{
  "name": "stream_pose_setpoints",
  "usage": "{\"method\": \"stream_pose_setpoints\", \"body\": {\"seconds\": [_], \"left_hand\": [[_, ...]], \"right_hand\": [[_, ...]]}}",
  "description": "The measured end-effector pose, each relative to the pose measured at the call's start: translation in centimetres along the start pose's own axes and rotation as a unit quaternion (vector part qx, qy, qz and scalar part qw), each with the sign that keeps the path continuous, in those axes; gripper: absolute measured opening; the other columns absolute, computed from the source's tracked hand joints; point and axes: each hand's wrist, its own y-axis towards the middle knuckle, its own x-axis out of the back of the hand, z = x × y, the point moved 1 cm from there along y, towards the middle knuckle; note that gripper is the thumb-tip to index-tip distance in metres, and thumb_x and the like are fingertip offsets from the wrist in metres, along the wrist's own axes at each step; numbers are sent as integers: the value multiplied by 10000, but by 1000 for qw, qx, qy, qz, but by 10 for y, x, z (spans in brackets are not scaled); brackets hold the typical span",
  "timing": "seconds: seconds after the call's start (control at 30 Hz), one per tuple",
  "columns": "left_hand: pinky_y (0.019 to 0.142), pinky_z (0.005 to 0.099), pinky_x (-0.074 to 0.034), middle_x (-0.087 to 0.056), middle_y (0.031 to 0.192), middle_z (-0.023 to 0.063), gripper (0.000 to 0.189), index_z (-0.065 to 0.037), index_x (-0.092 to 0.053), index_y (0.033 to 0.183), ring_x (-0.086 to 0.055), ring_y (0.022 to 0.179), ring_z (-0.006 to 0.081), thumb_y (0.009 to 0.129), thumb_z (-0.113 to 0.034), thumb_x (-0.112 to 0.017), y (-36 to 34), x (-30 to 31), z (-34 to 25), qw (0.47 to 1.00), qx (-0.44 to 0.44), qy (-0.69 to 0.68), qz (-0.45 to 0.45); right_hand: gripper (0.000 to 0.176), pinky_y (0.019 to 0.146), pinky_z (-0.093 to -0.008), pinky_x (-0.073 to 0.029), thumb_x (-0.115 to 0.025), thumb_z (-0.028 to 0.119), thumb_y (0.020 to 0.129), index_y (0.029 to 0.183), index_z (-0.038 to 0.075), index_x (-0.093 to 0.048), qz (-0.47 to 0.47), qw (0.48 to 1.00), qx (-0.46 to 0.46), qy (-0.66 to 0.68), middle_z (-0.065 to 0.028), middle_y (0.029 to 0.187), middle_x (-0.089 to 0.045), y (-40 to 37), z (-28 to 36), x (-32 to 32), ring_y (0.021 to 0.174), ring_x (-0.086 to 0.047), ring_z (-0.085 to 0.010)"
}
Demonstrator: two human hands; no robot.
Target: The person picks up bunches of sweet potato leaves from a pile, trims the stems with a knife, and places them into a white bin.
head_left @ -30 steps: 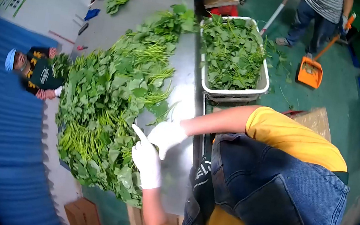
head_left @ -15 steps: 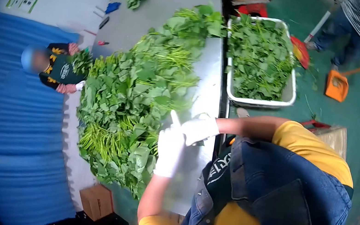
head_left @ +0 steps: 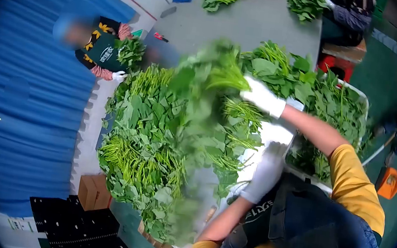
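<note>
My right hand, in a white glove, grips the stems of a leafy green bunch above the heap, and the bunch's leaves are blurred. Nearer my body, my gloved left hand is over the metal table's edge area; motion smears its fingers, so their pose is unclear. A large heap of leafy greens with pale green stems covers much of the table, lying to the left of both hands.
A white crate of greens stands beyond my right arm. Across the table a co-worker holds greens. Other people are at the top and right. A cardboard box, black crates and an orange dustpan are on the floor.
The view has shifted, and the scene sits differently in it. My hands, close together before, are now apart. My right hand has reached forward and taken hold of a bunch of greens.
</note>
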Motion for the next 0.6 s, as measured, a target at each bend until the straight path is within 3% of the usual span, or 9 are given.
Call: {"method": "stream_pose_setpoints", "body": {"seconds": [0.07, 0.27, 0.3, 0.33, 0.37, 0.43, 0.5, 0.53, 0.6], "left_hand": [[1009, 392, -351, -472, 1240, 212, 498, 21, -418, 1266, -438, 1181, 350, 782, -38, -519, 2, -59, 23, 995, 50, -50, 75], [1076, 360, -254, -279, 1441, 157, 583, -5, -278, 1386, -284, 1327, 280, 836, -127, -430, -16, -109, 73, 993, -26, 70, 87], [1079, 351, -250, -271, 1449, 146, 576, -11, -269, 1392, -274, 1335, 262, 849, -152, -403, -15, -109, 73, 994, -23, 74, 77], [1082, 342, -247, -264, 1457, 136, 570, -17, -261, 1398, -265, 1342, 245, 863, -176, -376, -13, -107, 72, 994, -21, 79, 67], [1082, 342, -247, -264, 1457, 136, 570, -17, -261, 1398, -265, 1342, 245, 863, -176, -376, -13, -103, 70, 995, -7, 79, 65], [1096, 326, -217, -252, 1464, 132, 560, -28, -266, 1399, -248, 1349, 242, 872, -193, -360, -10, -98, 72, 992, 13, -61, 113], [1093, 324, -215, -236, 1472, 117, 554, -54, -261, 1406, -238, 1354, 230, 889, -231, -356, -19, -119, 76, 987, -11, 67, 148], [1091, 322, -214, -221, 1481, 101, 549, -80, -257, 1414, -227, 1359, 219, 907, -268, -352, -21, -130, 80, 962, -48, 191, 187], [1097, 319, -208, -229, 1476, 111, 561, -55, -257, 1409, -229, 1358, 231, 888, -235, -361, -16, -119, 81, 978, -22, 104, 181]], "right_hand": [[517, 944, -311, -386, -547, 146, 808, 1272, -24, -393, -156, 972, 151, -93, -150, 1159, -542, 96, -63, 25, 1051, -506, -224], [583, 847, -394, -446, -599, 212, 809, 1329, 117, -353, -328, 893, 141, -275, -188, 1126, -562, 264, -50, 101, 1019, -554, -356], [600, 838, -399, -454, -606, 192, 799, 1333, 111, -344, -307, 867, 296, -257, -182, 1170, -545, 298, -90, 121, 1027, -552, -353], [617, 822, -401, -468, -614, 182, 792, 1336, 109, -334, -367, 828, 237, -351, -167, 1219, -519, 312, -87, 123, 1008, -559, -354], [639, 827, -397, -470, -614, 176, 791, 1349, 110, -310, -282, 925, 174, -188, -155, 1238, -507, 340, -123, 137, 1018, -554, -346], [709, 838, -402, -464, -633, 144, 776, 1379, 101, -261, -253, 870, 24, -422, -177, 1177, -528, 344, -142, 141, 1052, -528, -347], [838, 854, -441, -448, -692, 267, 752, 1415, 82, -214, -140, 817, -157, -537, -147, 1173, -524, 352, -198, 140, 1048, -536, -328], [892, 871, -440, -426, -661, 428, 770, 1439, 105, -167, -79, 767, -192, -607, -85, 1262, -467, 348, -220, 137, 1147, -464, -246], [882, 908, -436, -399, -606, 494, 790, 1433, 74, -172, -85, 755, -184, -623, -85, 1294, -427, 349, -222, 129, 1191, -413, -235]]}}
